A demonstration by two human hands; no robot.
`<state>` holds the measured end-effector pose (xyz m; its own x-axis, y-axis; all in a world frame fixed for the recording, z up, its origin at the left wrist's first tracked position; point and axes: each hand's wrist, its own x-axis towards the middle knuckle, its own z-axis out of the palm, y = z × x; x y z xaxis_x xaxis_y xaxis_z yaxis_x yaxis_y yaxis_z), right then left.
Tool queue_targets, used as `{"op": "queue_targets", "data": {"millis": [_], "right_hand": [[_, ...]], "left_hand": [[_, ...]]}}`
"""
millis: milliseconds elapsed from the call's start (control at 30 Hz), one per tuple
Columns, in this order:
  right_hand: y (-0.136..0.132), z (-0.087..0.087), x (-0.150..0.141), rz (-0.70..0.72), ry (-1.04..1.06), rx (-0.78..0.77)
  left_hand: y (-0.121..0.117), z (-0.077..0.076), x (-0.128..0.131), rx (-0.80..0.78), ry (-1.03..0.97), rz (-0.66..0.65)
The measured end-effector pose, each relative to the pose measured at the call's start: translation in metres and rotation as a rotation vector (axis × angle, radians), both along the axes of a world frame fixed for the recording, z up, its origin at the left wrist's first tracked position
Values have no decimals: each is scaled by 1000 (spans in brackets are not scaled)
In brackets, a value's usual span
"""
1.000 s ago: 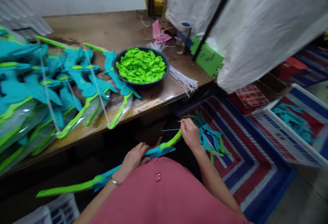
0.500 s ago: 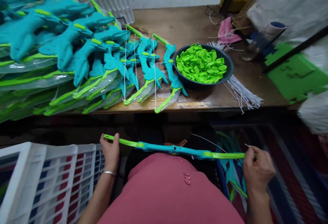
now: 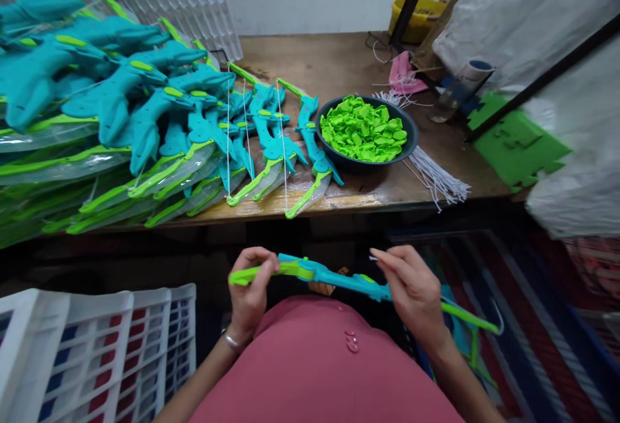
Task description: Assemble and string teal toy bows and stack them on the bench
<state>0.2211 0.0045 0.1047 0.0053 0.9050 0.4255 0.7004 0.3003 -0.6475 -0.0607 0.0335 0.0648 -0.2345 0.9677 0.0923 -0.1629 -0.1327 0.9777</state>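
Observation:
A teal and green toy bow lies across my lap, over the pink shirt. My left hand grips its green left limb between thumb and fingers. Over the bow's right half, my right hand pinches the end of a white string that pokes out at the fingertips. The string also curves round the tip of the right green limb. My right hand hides part of the bow where teal meets green, so I cannot tell whether it touches the bow there.
On the wooden table lie a heap of toy bows, a dark bowl of green plastic pieces and a bundle of white strings. A white crate stands at lower left. More bow parts lie below right.
My right hand has left the right limb's tip and moved left with the string end. My left hand has shifted right with the bow, which has turned, its right end lower.

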Motion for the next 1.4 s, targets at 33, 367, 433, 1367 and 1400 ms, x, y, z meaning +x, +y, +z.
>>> {"op": "queue_targets", "data": {"millis": [33,367,433,1367,1400], "right_hand": [[6,16,-18,59,80,-16],[10,81,-93,560,139,111],[9,76,-96,519,93,171],[16,58,-90,552,-62,164],[18,59,-90,545,-66,176]], "left_hand": [[0,7,8,70,1,-113],[11,36,40,289,-170,-683],[11,33,40,295,-177,-704],[16,22,39,177,43,-588],[15,23,38,185,84,-580]]}}
